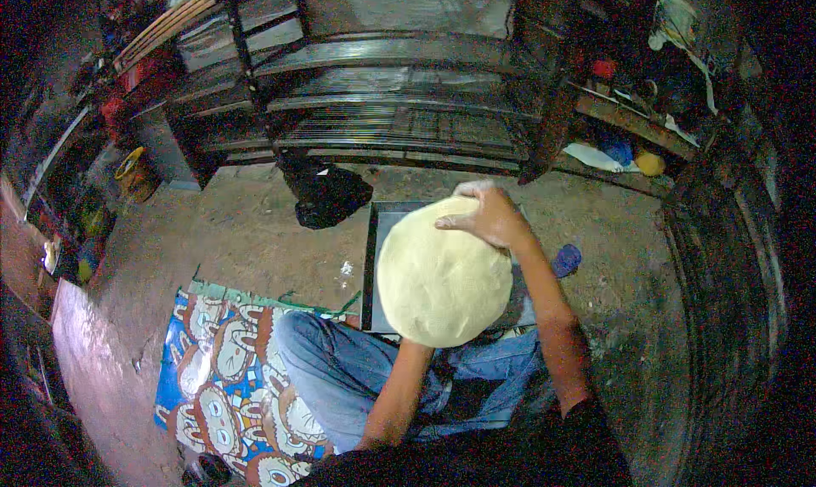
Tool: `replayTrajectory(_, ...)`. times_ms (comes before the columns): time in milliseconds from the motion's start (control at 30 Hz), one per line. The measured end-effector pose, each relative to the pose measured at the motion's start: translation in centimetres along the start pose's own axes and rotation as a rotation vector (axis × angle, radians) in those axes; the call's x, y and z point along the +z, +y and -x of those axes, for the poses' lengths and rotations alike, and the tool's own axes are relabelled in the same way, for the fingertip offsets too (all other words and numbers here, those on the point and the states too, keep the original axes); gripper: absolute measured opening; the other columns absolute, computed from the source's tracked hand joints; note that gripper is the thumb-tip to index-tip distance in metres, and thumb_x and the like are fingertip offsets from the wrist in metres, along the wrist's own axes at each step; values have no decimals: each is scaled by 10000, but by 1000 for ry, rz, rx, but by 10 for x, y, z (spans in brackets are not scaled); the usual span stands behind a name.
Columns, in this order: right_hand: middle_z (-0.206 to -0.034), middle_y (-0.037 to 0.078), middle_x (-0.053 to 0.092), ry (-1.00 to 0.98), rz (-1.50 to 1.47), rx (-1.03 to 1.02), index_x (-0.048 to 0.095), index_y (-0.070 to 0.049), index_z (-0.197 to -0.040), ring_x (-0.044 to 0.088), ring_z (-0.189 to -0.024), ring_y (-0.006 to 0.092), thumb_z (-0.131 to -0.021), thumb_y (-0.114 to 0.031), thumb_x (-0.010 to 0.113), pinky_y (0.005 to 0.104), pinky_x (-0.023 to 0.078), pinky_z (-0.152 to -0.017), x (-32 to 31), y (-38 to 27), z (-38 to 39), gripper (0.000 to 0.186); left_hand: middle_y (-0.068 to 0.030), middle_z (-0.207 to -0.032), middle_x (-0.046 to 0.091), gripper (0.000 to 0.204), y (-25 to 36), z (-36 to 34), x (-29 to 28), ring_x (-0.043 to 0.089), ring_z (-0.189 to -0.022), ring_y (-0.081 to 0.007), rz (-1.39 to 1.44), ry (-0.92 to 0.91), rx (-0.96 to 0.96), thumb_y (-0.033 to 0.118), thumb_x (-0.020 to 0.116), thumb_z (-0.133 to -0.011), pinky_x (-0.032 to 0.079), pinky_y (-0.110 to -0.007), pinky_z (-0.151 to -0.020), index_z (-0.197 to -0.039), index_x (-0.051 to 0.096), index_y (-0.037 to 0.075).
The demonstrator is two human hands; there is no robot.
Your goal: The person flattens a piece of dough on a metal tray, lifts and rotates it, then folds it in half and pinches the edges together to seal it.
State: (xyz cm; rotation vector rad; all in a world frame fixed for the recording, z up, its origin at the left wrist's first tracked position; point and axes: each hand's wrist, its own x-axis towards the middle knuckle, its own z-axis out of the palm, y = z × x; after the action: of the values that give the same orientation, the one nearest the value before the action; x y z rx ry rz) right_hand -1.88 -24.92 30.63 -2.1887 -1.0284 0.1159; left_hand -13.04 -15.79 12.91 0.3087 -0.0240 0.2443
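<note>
A round, flat sheet of pale yellow dough [446,274] is held up in front of me, over my lap and a dark-rimmed rectangular tray [368,266]. My right hand [489,218] grips its far right edge, thumb on the upper face and floury fingers curled over the rim. From below, my left forearm [395,398] reaches up under the dough. That sheet covers my left hand, so its fingers are hidden. Most of the tray is also behind the dough.
I sit cross-legged on a cartoon-print mat [221,376]. A black plastic bag [327,194] lies beyond the tray. On the right is a small purple object [567,260]. Dark slatted shelving [399,104] spans the back. A yellow container [134,174] stands far left.
</note>
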Motion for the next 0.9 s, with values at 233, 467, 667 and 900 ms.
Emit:
replayTrajectory(233, -1482, 146, 346, 459, 82, -66, 446, -121, -1385, 302, -1374, 334, -858, -323, 634, 441, 185, -1138, 99, -8, 70, 594, -183, -1377, 221, 666, 31, 5, 38, 159, -1274, -308, -679, 20, 206, 537, 534, -829, 132, -533, -1011, -1319, 399, 105)
replayTrajectory(467, -1490, 130, 335, 453, 158, 71, 448, -128, -1385, 280, -1381, 340, -856, -373, 611, 471, 169, -1136, 99, 16, 114, 605, -223, -1520, 205, 647, -52, 9, 101, 150, -1413, -414, -2524, -136, 449, 582, 439, -890, 101, -663, -1079, -1429, 383, 230)
replayTrajectory(667, -1497, 116, 326, 515, 88, 101, 450, -134, -1386, 262, -1388, 344, -854, -415, 590, 497, 156, -1135, 71, 24, 125, 618, -219, -1517, 217, 693, -70, 4, 48, 151, -1416, -403, -2312, -308, 335, 550, 448, -894, 91, -638, -1091, -1458, 327, 166)
replayTrajectory(900, -1504, 99, 316, 534, 65, 132, 452, -141, -1386, 240, -1395, 350, -851, -465, 567, 527, 140, -1133, 67, 37, 131, 636, -173, -1554, 125, 587, -10, 7, 40, 89, -1443, -324, -1606, -262, 294, 409, 348, -992, 45, -474, -1152, -1483, 247, 103)
